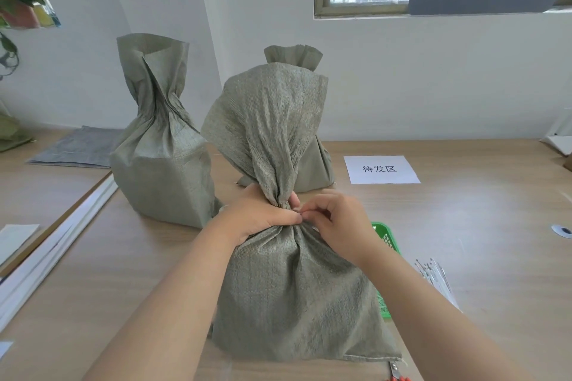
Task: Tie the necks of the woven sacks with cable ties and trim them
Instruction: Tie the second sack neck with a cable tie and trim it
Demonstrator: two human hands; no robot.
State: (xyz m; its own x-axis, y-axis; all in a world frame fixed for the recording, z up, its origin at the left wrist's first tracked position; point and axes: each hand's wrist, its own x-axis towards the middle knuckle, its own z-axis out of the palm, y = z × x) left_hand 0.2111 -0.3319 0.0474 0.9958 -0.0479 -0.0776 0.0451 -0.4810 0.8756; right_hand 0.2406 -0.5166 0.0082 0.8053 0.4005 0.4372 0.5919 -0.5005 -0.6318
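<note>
While left hand (pixel 260 214) grips its neck (pixel 278 192) and right hand (pixel 338 223) pinches there, front sack (pixel 288 288) upright, mouth upward.

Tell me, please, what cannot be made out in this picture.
Head view:
1. Any cable tie at the near sack neck: hidden under left grip and right grip.
2. Scissors: cut by bottom edge.
3. Green basket: mostly behind the sack.
4. Rear sack: likewise.
</note>
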